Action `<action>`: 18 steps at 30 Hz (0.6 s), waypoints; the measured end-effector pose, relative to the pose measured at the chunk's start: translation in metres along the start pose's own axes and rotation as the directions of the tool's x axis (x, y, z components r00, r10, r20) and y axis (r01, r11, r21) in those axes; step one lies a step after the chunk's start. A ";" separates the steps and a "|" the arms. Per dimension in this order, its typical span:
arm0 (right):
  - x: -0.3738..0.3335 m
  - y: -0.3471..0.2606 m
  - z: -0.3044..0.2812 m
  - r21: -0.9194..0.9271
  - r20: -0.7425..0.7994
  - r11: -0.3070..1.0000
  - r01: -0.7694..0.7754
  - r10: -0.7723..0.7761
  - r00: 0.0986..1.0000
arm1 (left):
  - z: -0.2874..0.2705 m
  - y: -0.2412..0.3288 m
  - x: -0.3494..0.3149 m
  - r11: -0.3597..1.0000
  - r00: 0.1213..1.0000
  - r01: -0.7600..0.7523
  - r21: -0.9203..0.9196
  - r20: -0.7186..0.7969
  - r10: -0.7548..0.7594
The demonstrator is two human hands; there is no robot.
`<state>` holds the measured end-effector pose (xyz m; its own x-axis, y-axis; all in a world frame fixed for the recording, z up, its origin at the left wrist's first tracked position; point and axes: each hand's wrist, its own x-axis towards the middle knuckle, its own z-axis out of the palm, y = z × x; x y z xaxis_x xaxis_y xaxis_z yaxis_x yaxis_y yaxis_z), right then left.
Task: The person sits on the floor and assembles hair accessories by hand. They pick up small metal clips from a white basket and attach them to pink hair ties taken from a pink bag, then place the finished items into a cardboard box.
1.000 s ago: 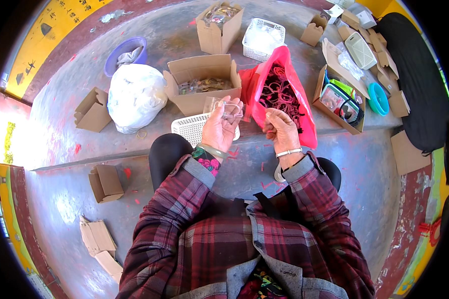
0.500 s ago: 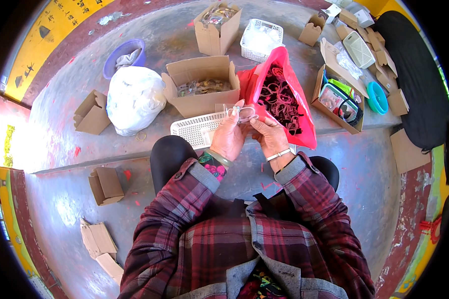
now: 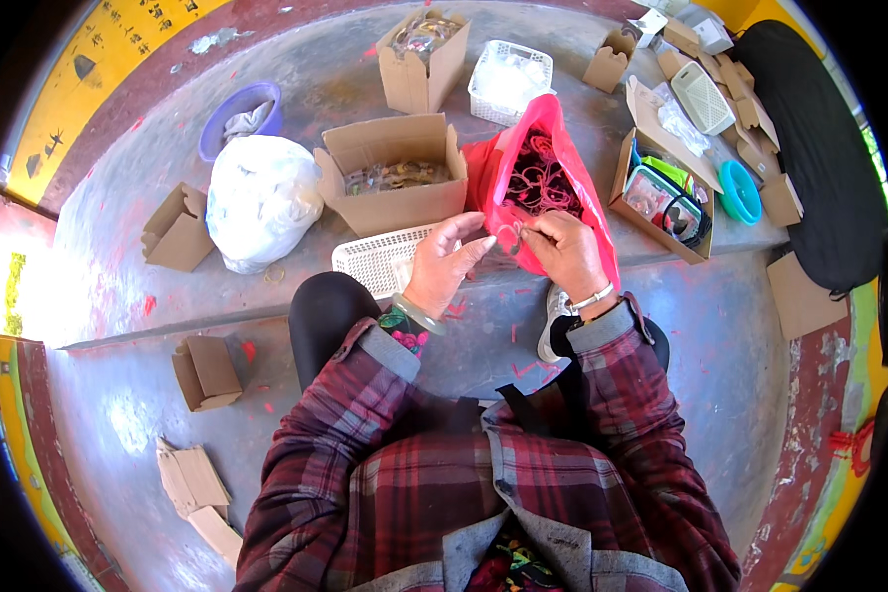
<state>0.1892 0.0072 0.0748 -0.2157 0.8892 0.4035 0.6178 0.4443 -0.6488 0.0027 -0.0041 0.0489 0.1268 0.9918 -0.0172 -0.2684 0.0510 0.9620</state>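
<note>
My right hand (image 3: 568,255) pinches a thin pale pink cord loop (image 3: 508,237) between thumb and fingertips, in front of the red bag (image 3: 603,222). Facing it is my left hand (image 3: 442,264), thumb and forefinger stretched apart, with nothing plainly in its grasp. Inside the red bag, which gapes toward me, lies a heap of pink and dark cord loops (image 3: 541,183). A white perforated basket (image 3: 370,259) sits just beyond my left hand. Behind it stands an open cardboard box (image 3: 395,209) holding small clear packets (image 3: 405,178).
To the left are a stuffed white plastic bag (image 3: 264,202), a purple basin (image 3: 212,133) and an empty-looking small carton (image 3: 176,232). At right stand a carton of mixed items (image 3: 651,232) and a turquoise basin (image 3: 740,194). A concrete step edge (image 3: 217,314) runs across below them.
My hands have drawn apart; the right one has moved right with the cord loop. My left fingers have come off it, and the clear packet seen there no longer shows plainly.
</note>
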 end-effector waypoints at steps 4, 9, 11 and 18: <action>-0.003 -0.005 0.003 0.019 0.097 0.999 0.047 -0.048 0.994 | -0.003 -0.006 0.001 0.964 0.958 0.243 -0.106 0.183 -0.221; -0.003 -0.006 0.006 0.090 0.142 0.992 -0.086 0.073 0.987 | -0.004 -0.017 0.002 0.884 0.941 0.336 -0.326 0.163 -0.298; -0.005 -0.004 0.009 0.189 0.149 0.967 -0.169 0.142 0.979 | -0.006 -0.017 0.003 0.859 0.936 0.348 -0.376 0.185 -0.299; -0.007 -0.006 0.018 0.276 0.135 0.911 -0.306 0.279 0.951 | -0.005 -0.020 0.003 0.829 0.960 0.281 -0.484 0.145 -0.240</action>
<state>0.1737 0.0002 0.0640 -0.1351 0.9841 0.1158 0.4202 0.1627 -0.8927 0.0037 -0.0011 0.0280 0.3248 0.9226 -0.2082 -0.6489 0.3775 0.6607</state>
